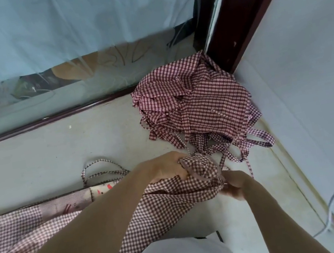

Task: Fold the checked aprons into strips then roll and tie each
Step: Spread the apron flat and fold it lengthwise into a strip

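Head view: both hands grip bunched gingham apron.

1. No readable text, label, brand or number anywhere in the view.
2. Small red and dark marks on a pale patch of the checked apron spread on the floor, too blurred to read as letters or as a sign.

Two hands; one apron held; one apron pile.
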The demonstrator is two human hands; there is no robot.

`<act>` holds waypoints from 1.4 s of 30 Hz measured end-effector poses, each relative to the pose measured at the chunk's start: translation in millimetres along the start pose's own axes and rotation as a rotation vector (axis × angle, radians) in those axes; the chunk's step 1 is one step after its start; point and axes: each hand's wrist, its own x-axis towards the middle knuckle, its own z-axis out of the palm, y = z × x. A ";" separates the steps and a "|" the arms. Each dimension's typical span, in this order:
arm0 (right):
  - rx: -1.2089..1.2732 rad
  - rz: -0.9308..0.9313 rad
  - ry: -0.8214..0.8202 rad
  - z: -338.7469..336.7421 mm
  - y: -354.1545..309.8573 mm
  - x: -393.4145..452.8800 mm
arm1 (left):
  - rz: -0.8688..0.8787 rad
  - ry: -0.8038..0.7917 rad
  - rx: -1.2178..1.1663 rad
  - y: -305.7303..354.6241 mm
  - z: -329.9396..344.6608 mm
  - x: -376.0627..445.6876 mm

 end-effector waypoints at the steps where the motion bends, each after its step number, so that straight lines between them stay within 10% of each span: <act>1: 0.000 -0.031 -0.021 -1.2 -3.7 -3.2 | 0.009 -0.019 -0.006 -0.5 0.8 -1.8; 10: -0.279 -0.346 -0.148 1.0 -40.4 -42.9 | 0.046 -0.155 -0.042 4.6 10.0 -7.9; 16: -0.369 -0.390 -0.190 12.0 -39.8 -60.6 | 0.333 0.197 0.292 0.7 23.5 0.1; 23: -0.118 -0.419 -0.337 20.7 -33.0 -74.1 | 0.355 0.246 0.209 -6.5 29.8 0.8; 29: -0.138 -0.709 -0.064 25.3 -27.4 -74.3 | 0.427 0.273 0.259 -3.8 30.1 5.6; 42: 0.003 -0.674 0.041 6.6 -41.5 -62.2 | -0.096 0.070 0.417 -42.8 -11.2 -17.4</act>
